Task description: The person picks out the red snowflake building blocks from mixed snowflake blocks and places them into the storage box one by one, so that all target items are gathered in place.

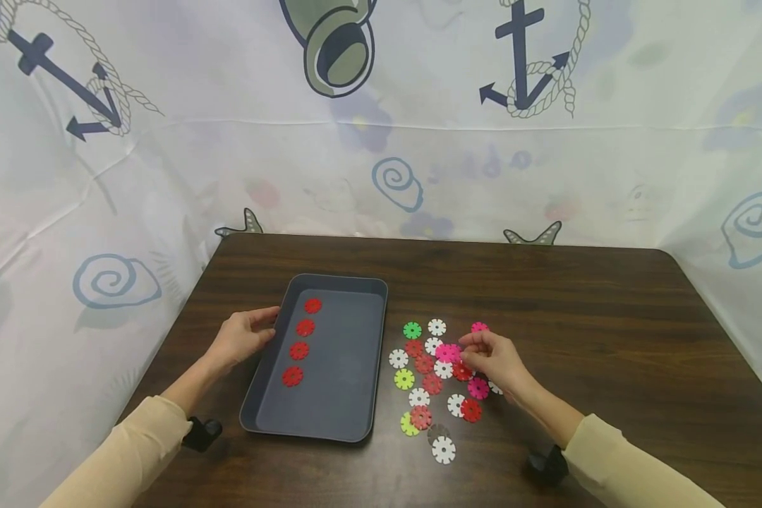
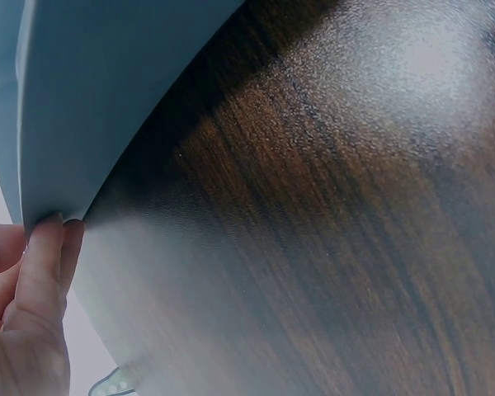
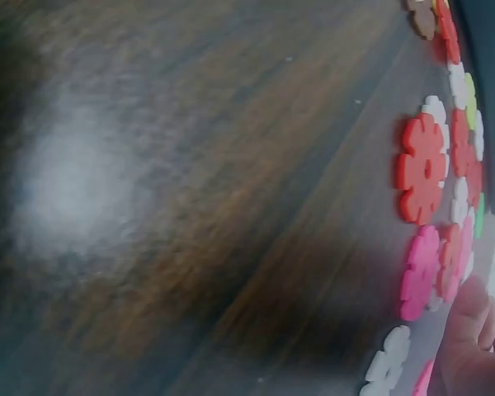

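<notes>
A dark grey rectangular tray (image 1: 355,339) stands left of the middle, with several red notched discs (image 1: 299,351) in a column along its left side. My left hand (image 1: 241,340) holds the tray's left rim; in the left wrist view, its fingertips (image 2: 45,235) meet the tray wall (image 2: 91,99). Right of the tray, flower-like plastic discs lie loosely spread, some overlapping. My right hand (image 1: 497,361) hovers over the right side of them, fingertips beside a pink disc (image 1: 447,353) and a red disc (image 1: 461,371). No disc shows clearly between its finger and thumb.
White discs (image 1: 398,358), yellow-green discs (image 1: 404,379) and a green disc (image 1: 412,330) lie nearest the tray. A translucent brownish disc (image 1: 439,433) touches a white one at the front. The brown wooden table (image 1: 584,317) meets a patterned cloth (image 1: 457,176) behind.
</notes>
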`<control>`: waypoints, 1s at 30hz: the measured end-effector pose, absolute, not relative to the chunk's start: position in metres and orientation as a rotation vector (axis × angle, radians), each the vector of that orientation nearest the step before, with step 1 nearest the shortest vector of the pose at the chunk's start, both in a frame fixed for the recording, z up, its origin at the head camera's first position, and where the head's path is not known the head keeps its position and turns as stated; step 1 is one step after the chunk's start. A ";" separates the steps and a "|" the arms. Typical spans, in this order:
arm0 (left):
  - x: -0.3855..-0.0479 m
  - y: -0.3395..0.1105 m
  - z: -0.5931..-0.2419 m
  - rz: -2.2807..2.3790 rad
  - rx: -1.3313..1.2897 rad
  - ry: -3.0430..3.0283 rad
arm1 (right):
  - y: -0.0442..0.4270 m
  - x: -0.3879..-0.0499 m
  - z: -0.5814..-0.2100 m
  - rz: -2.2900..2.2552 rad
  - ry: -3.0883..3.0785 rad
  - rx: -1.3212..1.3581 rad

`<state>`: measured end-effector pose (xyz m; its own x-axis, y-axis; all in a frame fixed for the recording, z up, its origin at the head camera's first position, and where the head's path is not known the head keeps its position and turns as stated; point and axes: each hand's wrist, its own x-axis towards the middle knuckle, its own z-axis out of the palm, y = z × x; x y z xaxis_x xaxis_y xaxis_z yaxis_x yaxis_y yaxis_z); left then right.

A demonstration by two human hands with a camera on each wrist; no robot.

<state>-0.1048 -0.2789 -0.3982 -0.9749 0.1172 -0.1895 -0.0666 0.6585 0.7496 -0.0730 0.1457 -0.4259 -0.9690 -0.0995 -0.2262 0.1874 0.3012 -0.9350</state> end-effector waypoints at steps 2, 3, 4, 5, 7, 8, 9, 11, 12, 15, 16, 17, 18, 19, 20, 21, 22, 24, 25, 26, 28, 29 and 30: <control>-0.105 -0.279 -0.398 1.215 0.045 2.656 | 0.146 -0.073 -0.428 -1.694 2.358 0.087; -0.105 -0.279 -0.398 1.217 0.047 2.657 | 0.147 -0.073 -0.429 -1.681 2.371 0.088; -0.105 -0.279 -0.398 1.218 0.049 2.658 | 0.147 -0.073 -0.430 -1.664 2.387 0.088; -0.105 -0.280 -0.397 1.217 0.050 2.661 | 0.147 -0.073 -0.430 -1.652 2.402 0.085; -0.105 -0.280 -0.397 1.213 0.052 2.665 | 0.148 -0.072 -0.431 -1.634 2.423 0.079; -0.105 -0.280 -0.397 1.212 0.050 2.665 | 0.148 -0.072 -0.432 -1.630 2.429 0.078; -0.106 -0.279 -0.397 1.210 0.048 2.665 | 0.148 -0.072 -0.432 -1.626 2.435 0.075; -0.106 -0.279 -0.397 1.206 0.045 2.664 | 0.149 -0.071 -0.432 -1.617 2.446 0.072; -0.106 -0.279 -0.398 1.208 0.042 2.663 | 0.149 -0.071 -0.433 -1.613 2.449 0.070; -0.107 -0.279 -0.398 1.211 0.035 2.657 | 0.150 -0.070 -0.434 -1.599 2.455 0.066; -0.107 -0.279 -0.398 1.213 0.033 2.656 | 0.150 -0.070 -0.434 -1.597 2.456 0.068; -0.107 -0.279 -0.398 1.215 0.031 2.654 | 0.150 -0.070 -0.434 -1.596 2.457 0.071; -0.107 -0.279 -0.399 1.218 0.031 2.652 | 0.150 -0.069 -0.434 -1.592 2.459 0.072; -0.107 -0.279 -0.399 1.217 0.031 2.651 | 0.150 -0.069 -0.435 -1.588 2.462 0.074; -0.107 -0.279 -0.399 1.215 0.033 2.653 | 0.150 -0.069 -0.435 -1.582 2.467 0.076; -0.106 -0.279 -0.399 1.214 0.035 2.654 | 0.150 -0.069 -0.435 -1.576 2.473 0.079; -0.106 -0.279 -0.399 1.212 0.038 2.656 | 0.150 -0.068 -0.435 -1.573 2.475 0.082; -0.106 -0.280 -0.399 1.211 0.045 2.660 | 0.150 -0.068 -0.436 -1.562 2.486 0.083; -0.106 -0.280 -0.399 1.210 0.049 2.663 | 0.150 -0.067 -0.436 -1.556 2.492 0.081; -0.106 -0.280 -0.400 1.211 0.053 2.665 | 0.150 -0.067 -0.436 -1.549 2.500 0.077; -0.106 -0.281 -0.400 1.214 0.060 2.666 | 0.150 -0.066 -0.437 -1.538 2.514 0.065; -0.106 -0.281 -0.400 1.218 0.062 2.665 | 0.150 -0.066 -0.437 -1.533 2.521 0.059; -0.106 -0.281 -0.401 1.218 0.064 2.666 | 0.150 -0.066 -0.438 -1.526 2.529 0.053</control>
<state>-0.1056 -0.2810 -0.4006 -0.9772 0.1258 -0.1713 -0.0471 0.6577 0.7518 -0.0661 0.1497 -0.4376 -0.9818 -0.0660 -0.1779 0.1266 0.4705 -0.8733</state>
